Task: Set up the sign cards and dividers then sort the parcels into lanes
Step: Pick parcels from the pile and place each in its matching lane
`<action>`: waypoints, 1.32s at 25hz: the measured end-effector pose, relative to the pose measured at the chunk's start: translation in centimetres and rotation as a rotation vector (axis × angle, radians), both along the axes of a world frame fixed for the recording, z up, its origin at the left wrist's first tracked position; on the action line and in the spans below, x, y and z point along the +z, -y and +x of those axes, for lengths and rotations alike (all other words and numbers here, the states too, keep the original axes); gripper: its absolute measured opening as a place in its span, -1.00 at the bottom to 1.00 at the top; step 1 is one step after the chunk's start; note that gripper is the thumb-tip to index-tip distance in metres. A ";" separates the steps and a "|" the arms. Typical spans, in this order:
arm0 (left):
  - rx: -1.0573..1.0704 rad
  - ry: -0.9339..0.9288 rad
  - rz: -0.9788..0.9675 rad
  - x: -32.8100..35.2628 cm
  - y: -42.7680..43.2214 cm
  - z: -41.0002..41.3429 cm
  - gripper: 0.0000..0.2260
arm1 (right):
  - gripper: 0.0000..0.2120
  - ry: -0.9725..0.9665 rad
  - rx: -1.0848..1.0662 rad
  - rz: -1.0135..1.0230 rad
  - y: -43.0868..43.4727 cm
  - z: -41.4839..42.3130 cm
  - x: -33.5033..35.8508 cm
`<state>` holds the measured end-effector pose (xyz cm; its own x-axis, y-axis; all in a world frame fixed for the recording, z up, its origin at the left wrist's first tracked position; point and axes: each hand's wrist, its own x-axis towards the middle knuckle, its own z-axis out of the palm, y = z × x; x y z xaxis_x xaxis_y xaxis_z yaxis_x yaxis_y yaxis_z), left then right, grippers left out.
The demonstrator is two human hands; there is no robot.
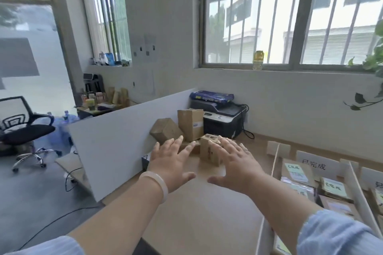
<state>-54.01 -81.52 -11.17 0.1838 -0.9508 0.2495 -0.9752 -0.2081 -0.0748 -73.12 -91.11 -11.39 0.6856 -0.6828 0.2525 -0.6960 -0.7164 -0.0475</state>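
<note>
The white partition panel stands along the left edge of the tabletop, close beside the left hand; a wide sweep on that side can strike the panel. The left hand is spread, fingers straight and holding nothing, and hovers in front of the unsorted pile. In the pile, a tilted parcel leans against a tall parcel, with flatter boxes below; whether these bear load cannot be told. Risk: pulling out a lower box, or nudging the tilted one, is likely to topple the leaning parcels toward the partition or the printer behind. A small upright parcel stands at the front of the pile, between the two hands, and appears to be the target. It is narrow for its height, so pressure from one side only can tip it before both palms close. The right hand is likewise spread and empty, its fingers just over the top of that parcel; contact cannot be confirmed. To the right, a divider stands on its thin edge beside the lane holding labelled parcels below a sign card. Carrying the parcel low across this line can knock the divider or card over and mix the lanes.
</note>
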 end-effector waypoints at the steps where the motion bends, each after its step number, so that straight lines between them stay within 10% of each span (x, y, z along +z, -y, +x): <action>1: 0.016 -0.011 0.008 -0.2 -0.3 1.4 -0.26 | -0.03 -0.002 0.008 -0.002 -0.2 1.7 -0.1; 33: -0.296 -0.070 0.340 -9.1 34.7 18.5 -0.27 | -0.09 -0.129 -0.543 0.329 25.9 14.3 -10.0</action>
<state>-35.55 -116.21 -20.30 -0.1031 -0.9907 -0.0893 -0.9942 0.1055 -0.0222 -58.78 -117.02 -21.40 0.2318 -0.9686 -0.0903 -0.9700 -0.2231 -0.0962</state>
